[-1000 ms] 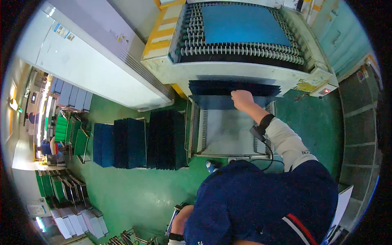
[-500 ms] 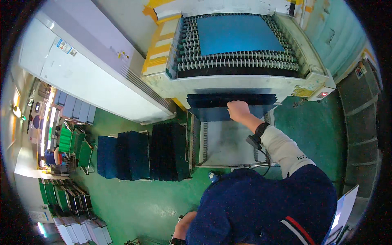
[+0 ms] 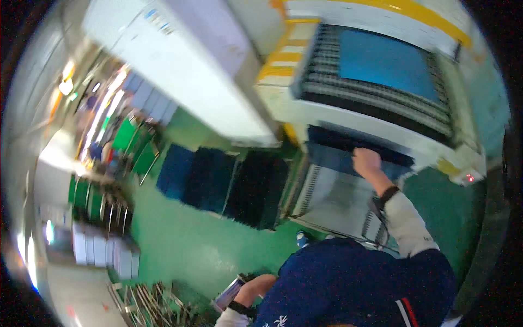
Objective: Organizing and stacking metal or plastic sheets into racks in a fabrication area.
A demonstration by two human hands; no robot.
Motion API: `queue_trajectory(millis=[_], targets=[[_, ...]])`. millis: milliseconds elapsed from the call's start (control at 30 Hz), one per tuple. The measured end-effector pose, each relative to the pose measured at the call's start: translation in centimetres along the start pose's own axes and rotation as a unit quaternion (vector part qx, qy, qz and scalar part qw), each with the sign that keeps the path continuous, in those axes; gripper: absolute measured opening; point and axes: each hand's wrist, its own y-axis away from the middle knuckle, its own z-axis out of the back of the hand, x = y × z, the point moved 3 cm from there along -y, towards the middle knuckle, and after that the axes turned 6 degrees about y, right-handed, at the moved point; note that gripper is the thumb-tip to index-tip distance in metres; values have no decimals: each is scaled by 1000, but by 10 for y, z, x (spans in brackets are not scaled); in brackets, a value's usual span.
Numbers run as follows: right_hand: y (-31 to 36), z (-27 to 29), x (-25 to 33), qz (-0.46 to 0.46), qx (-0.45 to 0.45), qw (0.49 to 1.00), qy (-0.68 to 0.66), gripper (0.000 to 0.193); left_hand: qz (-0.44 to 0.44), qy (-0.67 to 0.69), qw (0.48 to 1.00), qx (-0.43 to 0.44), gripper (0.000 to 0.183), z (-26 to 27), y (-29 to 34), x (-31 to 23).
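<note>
My right hand [image 3: 368,162] is closed at the upper edge of a dark blue panel [image 3: 335,157], the front one of several. These panels stand upright in a slotted rack [image 3: 340,191] below the front of a roller machine [image 3: 376,128]. Down by my body, my left hand [image 3: 260,285] hangs near the lower edge, its fingers smeared and partly hidden. Beside that wrist shows a flat pale thing with a dark edge [image 3: 229,294], too blurred to name. On the machine's rollers lies a flat bright blue panel [image 3: 384,62].
Left of the slotted rack stand more dark panels [image 3: 256,188] in racks on the green floor [image 3: 190,248]. A tall white cabinet [image 3: 201,71] is beside the machine. Green panels [image 3: 143,158] stand farther left. Metal racks [image 3: 150,302] are at the lower left.
The whole view has swung, so the machine and racks sit farther right and tilted. My right hand remains at the front panel's top edge. More of my left forearm shows.
</note>
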Motion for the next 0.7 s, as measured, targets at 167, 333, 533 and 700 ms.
queue_trajectory(millis=[167, 333, 533, 700], targets=[[2, 4, 0, 10, -6, 1000, 1, 17, -50, 68, 996, 15, 28, -7, -17, 42], [-3, -8, -7, 37, -10, 999, 12, 19, -30, -179, 975, 124, 25, -14, -24, 23], [-6, -9, -4, 14, -1, 999, 49, 21, 117, -206, 960, 150, 27, 20, -42, 18], [-5, -5, 3, 14, -14, 999, 48, 22, 59, -80, 980, 173, 33, 57, -91, 84]])
